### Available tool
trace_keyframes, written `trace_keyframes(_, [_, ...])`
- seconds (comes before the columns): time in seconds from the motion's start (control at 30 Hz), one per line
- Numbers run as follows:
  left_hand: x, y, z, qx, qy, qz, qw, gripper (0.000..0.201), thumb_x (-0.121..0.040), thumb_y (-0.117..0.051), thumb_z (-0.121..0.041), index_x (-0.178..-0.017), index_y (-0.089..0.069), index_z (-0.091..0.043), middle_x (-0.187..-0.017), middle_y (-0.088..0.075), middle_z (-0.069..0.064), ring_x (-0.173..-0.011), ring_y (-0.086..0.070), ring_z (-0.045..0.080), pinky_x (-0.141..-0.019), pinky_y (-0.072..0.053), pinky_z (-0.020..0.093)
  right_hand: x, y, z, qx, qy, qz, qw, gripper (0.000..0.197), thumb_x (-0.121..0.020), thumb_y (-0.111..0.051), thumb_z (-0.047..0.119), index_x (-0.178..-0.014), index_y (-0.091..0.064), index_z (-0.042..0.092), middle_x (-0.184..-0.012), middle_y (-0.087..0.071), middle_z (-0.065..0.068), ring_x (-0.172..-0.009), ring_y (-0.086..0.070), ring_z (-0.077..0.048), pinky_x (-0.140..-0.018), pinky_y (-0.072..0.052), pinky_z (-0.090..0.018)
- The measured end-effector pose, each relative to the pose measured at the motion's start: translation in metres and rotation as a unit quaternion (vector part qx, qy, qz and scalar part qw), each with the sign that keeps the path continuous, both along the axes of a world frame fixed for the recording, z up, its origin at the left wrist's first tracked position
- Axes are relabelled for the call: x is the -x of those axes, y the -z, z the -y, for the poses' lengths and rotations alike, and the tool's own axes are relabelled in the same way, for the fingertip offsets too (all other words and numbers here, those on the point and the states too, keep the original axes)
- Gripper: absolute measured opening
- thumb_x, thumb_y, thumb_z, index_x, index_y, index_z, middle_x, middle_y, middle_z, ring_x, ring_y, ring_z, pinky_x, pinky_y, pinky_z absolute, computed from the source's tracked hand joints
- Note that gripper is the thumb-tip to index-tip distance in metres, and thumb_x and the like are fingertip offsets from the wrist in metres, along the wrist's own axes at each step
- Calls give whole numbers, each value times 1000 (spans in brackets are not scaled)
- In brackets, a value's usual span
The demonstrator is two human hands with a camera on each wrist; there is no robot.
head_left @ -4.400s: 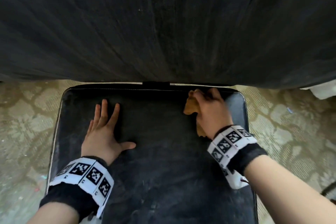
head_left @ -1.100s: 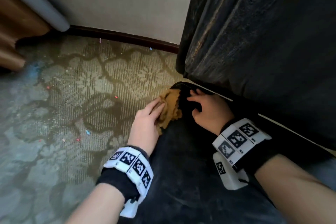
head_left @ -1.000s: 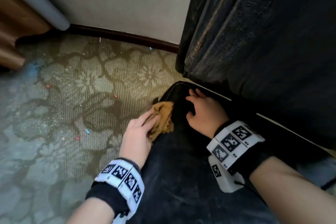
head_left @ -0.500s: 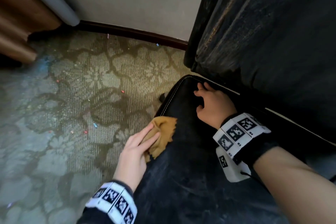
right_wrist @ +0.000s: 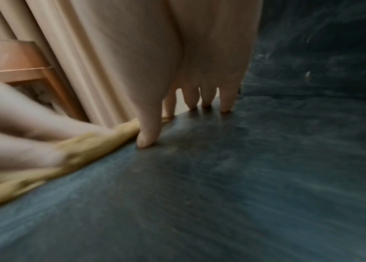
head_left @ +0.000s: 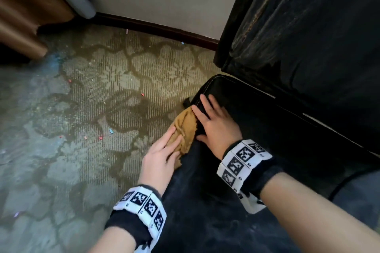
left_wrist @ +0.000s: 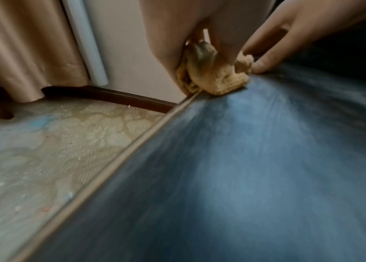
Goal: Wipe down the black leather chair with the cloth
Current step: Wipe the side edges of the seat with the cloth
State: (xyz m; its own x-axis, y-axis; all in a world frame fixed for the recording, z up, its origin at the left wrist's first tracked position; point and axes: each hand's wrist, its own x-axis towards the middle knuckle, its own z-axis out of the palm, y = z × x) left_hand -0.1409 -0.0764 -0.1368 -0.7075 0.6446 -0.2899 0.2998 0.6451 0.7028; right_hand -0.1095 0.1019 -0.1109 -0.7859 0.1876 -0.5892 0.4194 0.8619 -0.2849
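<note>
The black leather chair's seat [head_left: 205,201] fills the lower right of the head view, with its worn backrest [head_left: 308,47] rising behind. A tan cloth [head_left: 186,127] lies bunched on the seat's left edge near the back corner. My left hand [head_left: 174,141] grips it, fingers curled over the cloth [left_wrist: 218,78] and pressing it on the leather. My right hand [head_left: 213,121] rests flat on the seat just right of the cloth, its fingertips [right_wrist: 148,138] touching the leather beside the cloth [right_wrist: 92,147].
Left of the chair lies patterned carpet [head_left: 102,98] strewn with small coloured bits. A pale wall with a dark baseboard [head_left: 156,26] runs behind. A tan curtain [head_left: 26,6] hangs at the far left, with wooden furniture [right_wrist: 16,60] beside it.
The cloth went from my right hand to my left. In the last half second my left hand slid it forward along the seat's left edge, up beside my right hand.
</note>
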Motion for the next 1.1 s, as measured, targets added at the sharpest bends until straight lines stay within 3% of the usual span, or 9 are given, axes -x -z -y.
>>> trace_keyframes(0.13, [-19,-9,57,44,21,8,999,48,-68,-72,14,-107,-70,-13,-127,-51,-8,-116,-43,-2,-102,-14,-3,-1,-2,-7,0,-17,-1,1000,84,-89,-55,34,-147,2,17,-156,17,2,-143,15,-15,-120,-6,-34])
trace_keyframes(0.27, [-7,-22,67,63,7,21,998,47,-74,-68,10,-112,-66,-18,-129,-50,-14,-115,-55,10,-99,-15,-6,3,-1,-2,1,-15,18,1000,86,-89,-56,32,-147,4,15,-156,18,1,-143,16,-16,-120,-5,-35])
trace_keyframes(0.4, [7,-17,24,-9,25,-7,1000,49,-78,-62,12,-118,-62,-16,-135,-47,-9,-123,-45,5,-104,-16,-1,4,0,-3,4,-9,21,1000,86,-88,-58,32,-147,3,15,-156,16,1,-143,15,-16,-120,-6,-36])
trace_keyframes(0.57, [-29,-5,73,21,13,10,1000,59,-66,-60,28,-109,-68,-12,-128,-52,-4,-123,-36,-1,-104,-15,0,4,-2,-4,-2,-23,25,999,86,-88,-57,35,-147,3,16,-156,17,2,-143,15,-15,-120,-6,-35])
trace_keyframes(0.73, [-31,-16,111,72,6,40,997,61,-72,-62,21,-110,-66,-27,-128,-50,-20,-120,-51,7,-102,-16,-1,5,-1,-2,-9,-25,40,999,88,-89,-57,32,-146,7,15,-156,19,-1,-143,17,-18,-118,-3,-36])
trace_keyframes(0.8, [-18,-19,95,46,-19,29,998,56,-78,-57,17,-114,-65,-25,-132,-48,-20,-120,-47,-2,-101,-17,-3,6,-4,4,-16,-24,44,999,87,-89,-57,30,-146,8,18,-156,19,-3,-143,17,-20,-118,-4,-39])
trace_keyframes(0.87, [-9,-18,71,3,-18,5,1000,54,-81,-54,16,-121,-61,-20,-137,-45,-13,-124,-33,-14,-102,-16,-3,7,-8,11,-9,-25,41,999,90,-87,-60,31,-146,7,26,-156,18,-4,-143,17,-23,-118,-6,-46])
trace_keyframes(0.93, [-15,-12,61,0,24,3,1000,61,-78,-50,22,-123,-59,-18,-139,-43,-9,-128,-25,-11,-105,-12,-1,4,-11,20,2,-66,50,997,93,-84,-64,34,-146,6,32,-155,20,-2,-142,19,-24,-117,-7,-53])
trace_keyframes(1.1, [-51,2,121,34,21,19,999,73,-65,-55,33,-114,-66,-19,-135,-51,-10,-126,-34,-14,-107,-20,7,-3,-8,20,-2,-107,70,992,91,-80,-67,37,-146,-4,31,-155,21,3,-141,22,-21,-116,-5,-55])
